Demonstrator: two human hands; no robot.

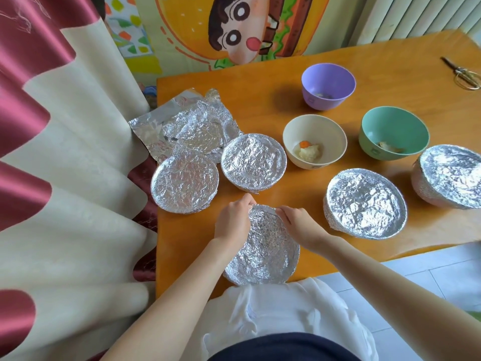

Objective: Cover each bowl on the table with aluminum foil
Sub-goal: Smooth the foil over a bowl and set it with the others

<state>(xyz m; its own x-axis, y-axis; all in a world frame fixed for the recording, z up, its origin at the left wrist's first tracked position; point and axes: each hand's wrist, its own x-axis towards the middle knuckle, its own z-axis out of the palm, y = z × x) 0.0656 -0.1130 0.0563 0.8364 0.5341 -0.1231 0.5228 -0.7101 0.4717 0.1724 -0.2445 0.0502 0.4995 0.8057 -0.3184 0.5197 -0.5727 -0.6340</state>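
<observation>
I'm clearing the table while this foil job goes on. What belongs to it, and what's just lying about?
Job: left hand, right hand, near foiled bowl, other foiled bowls, purple bowl, cream bowl, green bowl, loose foil.
Lying about: scissors, curtain.

Crinkled shiny foil (263, 243), glossy wooden table (260, 82)

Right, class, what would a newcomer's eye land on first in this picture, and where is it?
Shiny foil first: the left hand and right hand pinch the far rim of the foiled bowl nearest the front edge of the table. Behind it, three uncovered bowls stand out by colour: purple bowl, cream bowl, green bowl. A big cartoon poster fills the wall beyond.
</observation>
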